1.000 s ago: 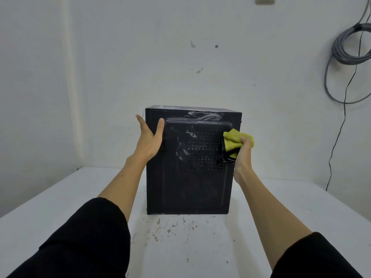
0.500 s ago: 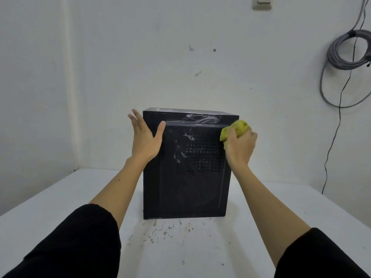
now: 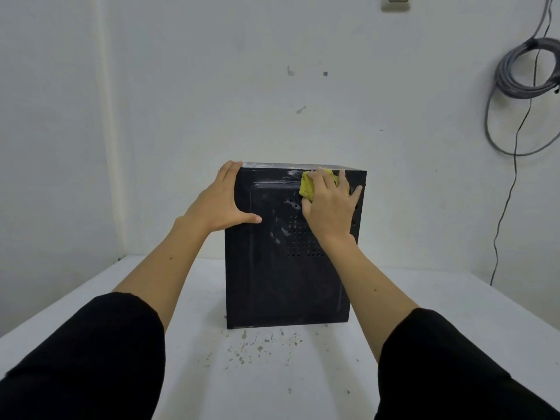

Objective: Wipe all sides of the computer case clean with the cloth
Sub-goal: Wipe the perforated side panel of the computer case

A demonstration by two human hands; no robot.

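Right hand [image 3: 328, 207] is pressing cloth [image 3: 309, 186] flat at case [image 3: 285, 286] panel's 1 o'clock; left hand [image 3: 219, 204], open, is bracing; smears showing, other sides seemingly pending.

The computer case [image 3: 288, 268] stands upright at the centre of the table [image 3: 91, 313] and blocks straight passage toward 12 o'clock. Bare table surface lies open at 9, 3 and 6 o'clock of it. The wall [image 3: 272, 86] rises behind at 12 o'clock; the gap there cannot be judged. A cable coil [image 3: 521, 77] hangs on the wall at 2 o'clock, well apart.
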